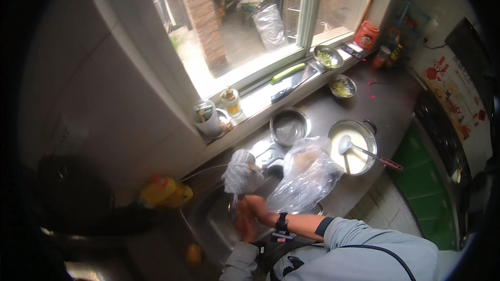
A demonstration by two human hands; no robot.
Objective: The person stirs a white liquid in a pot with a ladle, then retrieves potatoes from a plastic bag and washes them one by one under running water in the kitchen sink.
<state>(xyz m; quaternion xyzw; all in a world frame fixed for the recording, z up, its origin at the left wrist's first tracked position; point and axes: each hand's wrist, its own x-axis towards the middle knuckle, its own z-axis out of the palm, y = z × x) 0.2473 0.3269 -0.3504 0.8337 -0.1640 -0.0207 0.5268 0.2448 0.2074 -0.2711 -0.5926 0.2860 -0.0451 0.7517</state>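
Observation:
My left hand [245,222] and my right hand [256,205] are close together over the steel sink [209,224], under the tap, which a grey cloth [241,169] wraps. Both are blurred, and whether they hold anything cannot be made out. Beside my right hand a clear plastic bag [302,183] lies on the counter's edge with something pale brown inside. An empty-looking steel bowl [290,127] stands behind the bag. To the right, a pot of pale batter-like liquid [353,164] has a ladle [345,144] resting in it.
Yellow bottles [166,193] stand left of the sink. On the windowsill are a kitchen knife [285,89], a green vegetable [288,73], a glass jar [230,101] and a bowl of chopped greens [328,57]. Another small bowl [343,86] sits on the counter [390,113].

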